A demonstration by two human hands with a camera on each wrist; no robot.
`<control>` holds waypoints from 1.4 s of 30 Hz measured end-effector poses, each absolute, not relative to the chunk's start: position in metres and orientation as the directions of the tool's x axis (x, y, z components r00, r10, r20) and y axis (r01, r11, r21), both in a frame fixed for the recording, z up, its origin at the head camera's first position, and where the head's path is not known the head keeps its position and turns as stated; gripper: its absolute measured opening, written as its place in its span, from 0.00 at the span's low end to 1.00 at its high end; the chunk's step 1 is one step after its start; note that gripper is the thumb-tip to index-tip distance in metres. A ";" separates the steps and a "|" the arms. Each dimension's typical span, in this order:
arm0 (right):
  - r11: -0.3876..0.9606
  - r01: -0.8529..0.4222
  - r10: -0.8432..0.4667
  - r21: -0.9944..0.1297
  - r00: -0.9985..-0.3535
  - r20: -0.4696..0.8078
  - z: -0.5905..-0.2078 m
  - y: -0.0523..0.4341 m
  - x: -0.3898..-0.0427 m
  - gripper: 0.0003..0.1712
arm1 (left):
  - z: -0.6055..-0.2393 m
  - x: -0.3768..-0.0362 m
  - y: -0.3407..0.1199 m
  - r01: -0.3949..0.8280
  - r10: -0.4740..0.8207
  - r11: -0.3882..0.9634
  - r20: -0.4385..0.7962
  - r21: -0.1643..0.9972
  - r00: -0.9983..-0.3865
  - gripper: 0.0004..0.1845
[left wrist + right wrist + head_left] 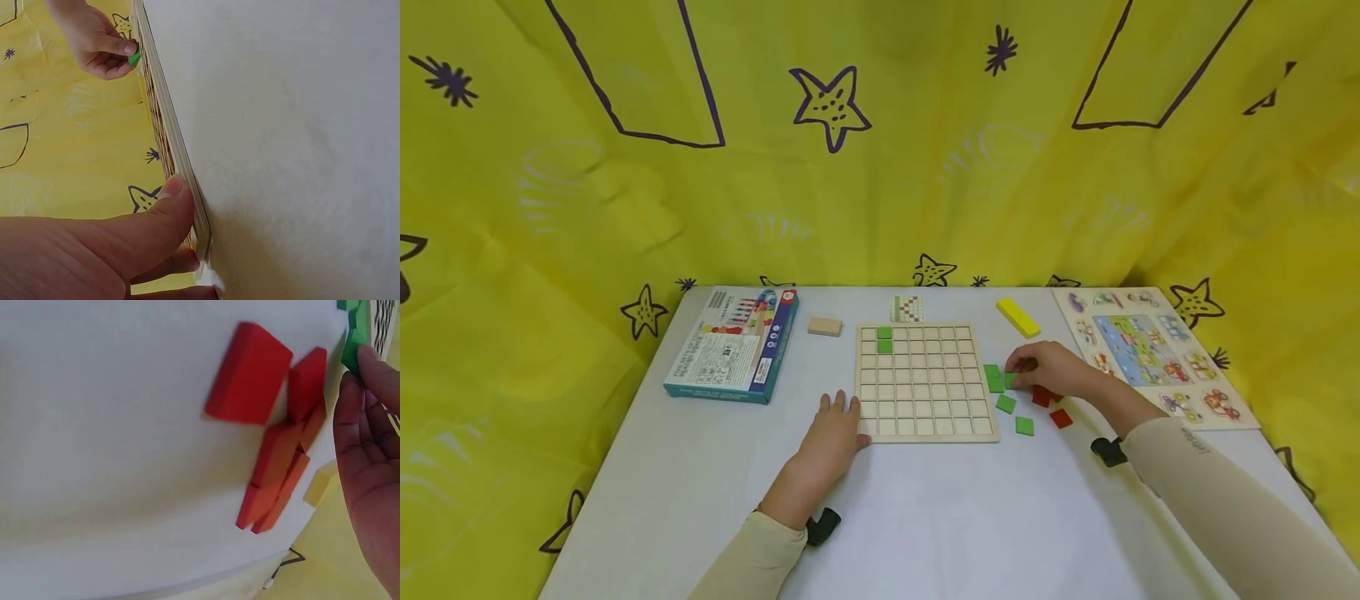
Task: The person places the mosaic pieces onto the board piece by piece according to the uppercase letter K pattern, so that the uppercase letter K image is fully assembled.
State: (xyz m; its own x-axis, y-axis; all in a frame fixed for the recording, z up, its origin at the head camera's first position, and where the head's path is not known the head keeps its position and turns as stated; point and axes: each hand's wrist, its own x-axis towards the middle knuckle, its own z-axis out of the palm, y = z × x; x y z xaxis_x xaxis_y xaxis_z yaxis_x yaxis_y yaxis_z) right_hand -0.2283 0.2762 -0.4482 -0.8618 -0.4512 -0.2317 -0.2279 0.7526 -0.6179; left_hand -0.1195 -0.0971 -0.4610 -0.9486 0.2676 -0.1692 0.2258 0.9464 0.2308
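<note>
A wooden grid board [917, 442] lies on the table with two green tiles [884, 339] in its upper left squares. My left hand [831, 442] rests at the board's near left corner, thumb against its edge and fingers extended along the left side. To the right of the board, my right hand [1054, 369] pinches a green square tile [352, 355] between thumb and fingertips. Other green tiles [1024, 426] lie beside the board. Several red tiles [250, 375] lie near the right hand, partly hidden by it in the head view.
A small pattern card [907, 308] lies behind the board, between a plain wooden block [825, 326] and a yellow block [1018, 317]. At the left is a game box [730, 346]; at the right, a picture puzzle board [1150, 358]. A yellow curtain [880, 208] hangs behind.
</note>
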 end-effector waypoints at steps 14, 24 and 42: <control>0.715 -0.215 -0.400 -0.665 -0.906 -0.137 -0.410 0.247 -0.262 0.10 | -0.464 -0.120 -0.099 0.216 0.260 0.947 -0.176 0.237 -0.949 0.35; 0.657 -0.227 -0.433 -0.719 -0.894 -0.113 -0.416 0.195 -0.281 0.09 | -0.464 -0.120 -0.099 0.220 0.257 0.955 -0.182 0.200 -0.949 0.35; 0.567 -0.264 -0.550 -0.780 -0.827 -0.119 -0.437 0.118 -0.288 0.09 | -0.460 -0.122 -0.098 0.218 0.255 0.955 -0.178 0.201 -0.951 0.35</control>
